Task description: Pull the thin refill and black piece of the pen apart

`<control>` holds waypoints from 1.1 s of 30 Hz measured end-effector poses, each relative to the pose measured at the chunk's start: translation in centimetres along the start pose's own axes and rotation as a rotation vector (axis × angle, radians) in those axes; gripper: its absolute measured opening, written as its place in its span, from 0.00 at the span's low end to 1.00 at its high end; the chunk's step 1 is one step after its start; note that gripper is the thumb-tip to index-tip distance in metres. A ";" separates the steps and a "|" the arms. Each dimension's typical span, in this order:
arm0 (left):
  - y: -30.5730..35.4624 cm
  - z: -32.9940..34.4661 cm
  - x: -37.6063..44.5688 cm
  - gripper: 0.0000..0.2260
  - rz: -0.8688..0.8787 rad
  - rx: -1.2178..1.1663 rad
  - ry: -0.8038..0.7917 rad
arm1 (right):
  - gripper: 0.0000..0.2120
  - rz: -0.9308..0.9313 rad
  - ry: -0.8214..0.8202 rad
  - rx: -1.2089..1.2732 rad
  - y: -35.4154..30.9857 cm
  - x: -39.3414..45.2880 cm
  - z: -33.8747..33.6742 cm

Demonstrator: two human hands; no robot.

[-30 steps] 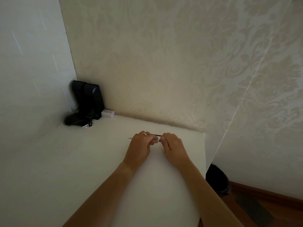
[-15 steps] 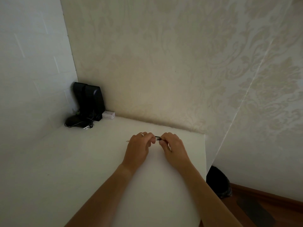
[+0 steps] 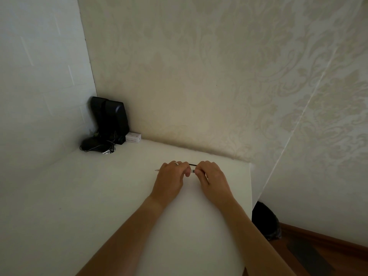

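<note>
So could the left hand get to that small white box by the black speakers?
Probably yes: bare table lies between the left hand and the small white box, though it now pinches a thin pen-like stick.

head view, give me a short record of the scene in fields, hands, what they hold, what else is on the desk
left hand: left hand grips one end of a thin pen-like stick, ring on one finger
right hand: right hand pinches the stick's other end
stick: held level just above the white desk; pale tip shows left of the left hand
far corner: black speakers, small white box, dark cabled item
floor: black bag right of the desk
</note>
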State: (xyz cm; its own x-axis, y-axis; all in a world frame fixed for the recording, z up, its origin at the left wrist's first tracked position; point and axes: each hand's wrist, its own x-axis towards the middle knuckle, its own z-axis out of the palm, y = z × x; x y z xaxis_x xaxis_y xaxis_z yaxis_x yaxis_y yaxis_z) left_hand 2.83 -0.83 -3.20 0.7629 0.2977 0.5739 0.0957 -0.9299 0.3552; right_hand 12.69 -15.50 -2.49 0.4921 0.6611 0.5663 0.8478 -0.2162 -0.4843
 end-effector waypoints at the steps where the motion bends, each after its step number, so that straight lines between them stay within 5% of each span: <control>1: -0.1 0.1 0.0 0.13 -0.006 0.001 -0.006 | 0.08 0.000 -0.011 0.000 0.0 0.0 0.0; 33: 0.4 -0.2 0.2 0.14 -0.007 0.067 0.013 | 0.03 0.045 0.023 0.006 -0.1 -0.1 0.1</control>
State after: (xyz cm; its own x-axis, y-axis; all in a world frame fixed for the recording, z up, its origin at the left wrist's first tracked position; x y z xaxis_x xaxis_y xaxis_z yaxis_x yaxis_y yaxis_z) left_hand 2.89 -1.08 -2.85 0.7536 0.3069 0.5813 0.1442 -0.9400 0.3094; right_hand 12.56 -15.53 -2.56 0.5341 0.6340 0.5593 0.8237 -0.2411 -0.5132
